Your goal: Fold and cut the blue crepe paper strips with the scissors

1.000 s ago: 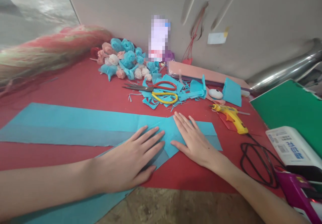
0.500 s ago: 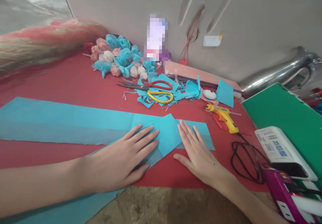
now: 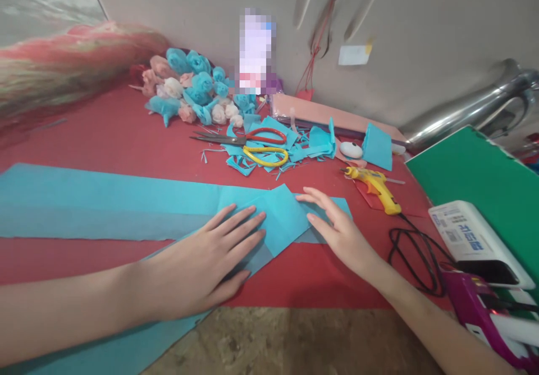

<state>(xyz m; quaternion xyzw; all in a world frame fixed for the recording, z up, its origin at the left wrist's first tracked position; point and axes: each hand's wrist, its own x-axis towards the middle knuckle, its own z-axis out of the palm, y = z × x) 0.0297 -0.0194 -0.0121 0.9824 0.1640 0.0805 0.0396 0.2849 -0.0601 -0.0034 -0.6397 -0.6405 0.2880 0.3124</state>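
Observation:
A long strip of blue crepe paper (image 3: pixel 105 201) lies across the red tabletop, with a folded, pointed part near its right end and another length running down past the front edge. My left hand (image 3: pixel 227 251) rests flat on the paper, fingers spread, just left of the folded point. At the right end of the strip, my right hand (image 3: pixel 332 220) is turned partly on its side, thumb and fingers apart, fingertips at the fold's right edge. Nothing shows between those fingers.
Scissors (image 3: pixel 252 140) with red and yellow handles lie on blue paper scraps. Crepe paper flowers (image 3: pixel 197 91) are heaped behind. To the right are a yellow glue gun (image 3: pixel 374 187) with a black cord, a white power bank (image 3: pixel 475 246), a purple power strip (image 3: pixel 471 302) and a green board (image 3: pixel 475 178).
My right hand has lifted from lying flat and rolled onto its side, its thumb moving up toward the fold. The left hand stays flat on the paper. The view has shifted slightly.

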